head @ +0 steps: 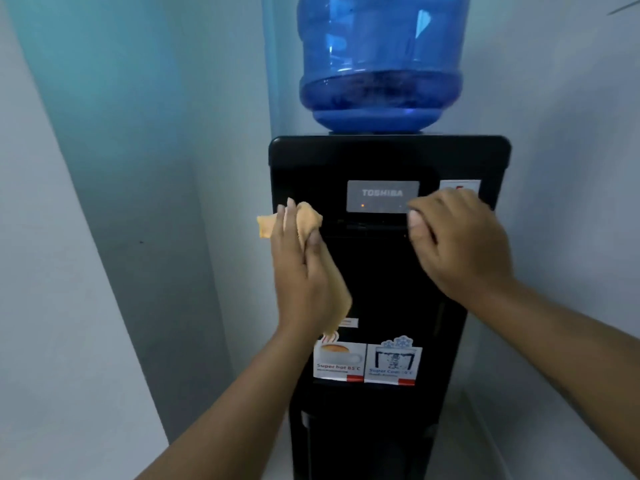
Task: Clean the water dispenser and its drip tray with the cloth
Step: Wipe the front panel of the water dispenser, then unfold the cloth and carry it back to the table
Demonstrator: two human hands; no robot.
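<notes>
We face the black water dispenser (388, 161) standing in a pale corner, with its blue water bottle (381, 60) seated on top at twelve o'clock. Our left hand (304, 268) presses an orange cloth (308, 216) flat against the dispenser's front left edge, at nine o'clock from the grey TOSHIBA panel (382, 196); a corner of cloth sticks out past the fingers. Our right hand (453, 244) rests on the front at three o'clock from that panel, fingers curled, holding nothing. Below, at six o'clock, sit the hot sticker (339, 362) and the cold sticker (393, 363) side by side.
</notes>
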